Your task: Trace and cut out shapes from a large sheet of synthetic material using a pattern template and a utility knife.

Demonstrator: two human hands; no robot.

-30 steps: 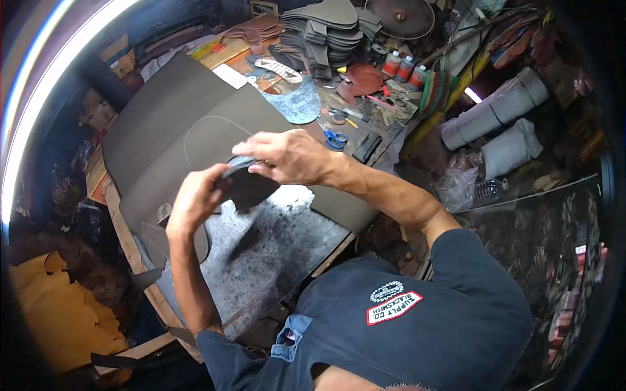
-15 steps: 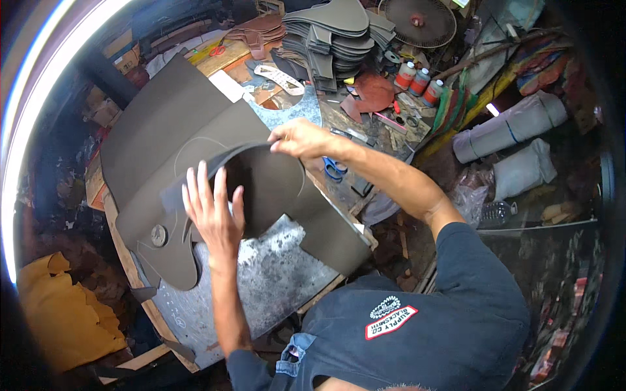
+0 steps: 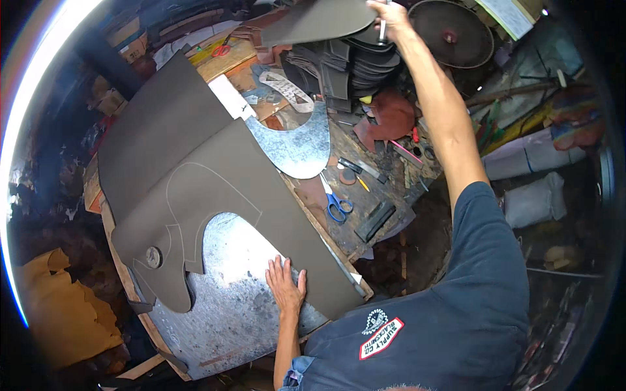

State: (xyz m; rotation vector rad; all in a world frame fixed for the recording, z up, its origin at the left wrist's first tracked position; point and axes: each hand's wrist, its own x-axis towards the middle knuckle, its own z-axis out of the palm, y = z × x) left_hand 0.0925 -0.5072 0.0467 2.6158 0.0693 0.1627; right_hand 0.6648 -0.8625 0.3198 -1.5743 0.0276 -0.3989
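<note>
My right hand [image 3: 390, 18] is raised at the far side, closed on the edge of a cut dark grey-brown sheet piece [image 3: 319, 21]. A thin metal tool [image 3: 383, 31], its kind unclear, sticks down from the same hand. Below the piece is a stack of similar dark cut pieces [image 3: 372, 65]. Fingers spread, my left hand [image 3: 285, 285] lies flat on the grey metal table top [image 3: 228, 319], by the cut-out edge of a large dark sheet [image 3: 163, 124]. Pale outlines are drawn on this sheet, and a round metal weight [image 3: 154, 257] sits on its near left part.
Beyond the sheet lie a silver curved template [image 3: 306, 146], a white slotted template [image 3: 287, 90], blue-handled scissors [image 3: 339, 207] and a black block [image 3: 375, 221]. A round fan [image 3: 450, 36] stands far right. Yellow hide [image 3: 65, 313] lies at left.
The curled cut piece has been lifted off the large sheet and carried by my right hand to the far stack. My left hand has let go and moved down right onto the metal.
</note>
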